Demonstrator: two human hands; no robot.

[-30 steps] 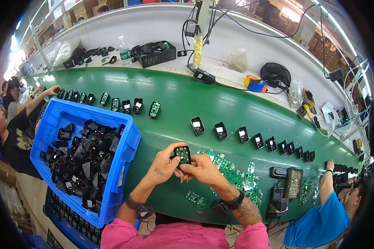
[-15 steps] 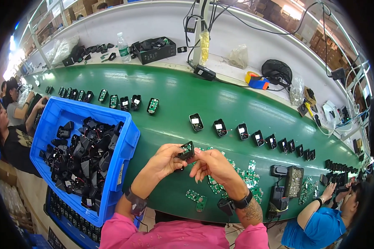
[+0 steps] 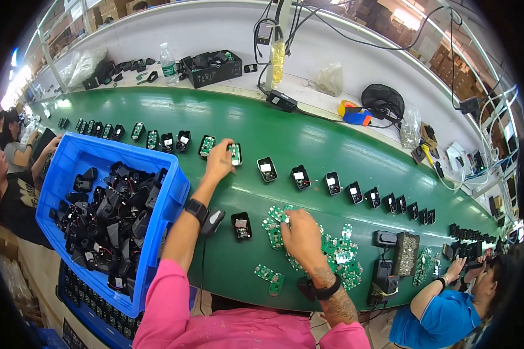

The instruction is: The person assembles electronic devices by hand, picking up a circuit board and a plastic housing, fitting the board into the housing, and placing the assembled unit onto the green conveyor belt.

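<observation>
My left hand [image 3: 219, 160] reaches forward and grips a black housing with a green circuit board [image 3: 235, 152] in it, at the end of a row on the green bench. Just left of it stands a similar housing with its board [image 3: 207, 146]. My right hand [image 3: 303, 234] is over the loose green circuit boards [image 3: 339, 251], fingers curled and closed at the edge of one board [image 3: 278, 214]; the fingertips are partly hidden. Between my forearms an open black housing [image 3: 241, 225] with a white label inside lies on the bench.
A blue bin [image 3: 179, 200] of black housings stands at left. More open housings [image 3: 301, 177] run in a row to the right. Black power devices [image 3: 384, 276] and a box of small metal parts [image 3: 406, 254] sit at right. Co-workers sit on both sides, one in a blue shirt [image 3: 448, 320].
My left hand has gone forward and left, and a board-fitted housing now stands in the row. My right hand has moved down to the loose boards. The near open housing has come into view.
</observation>
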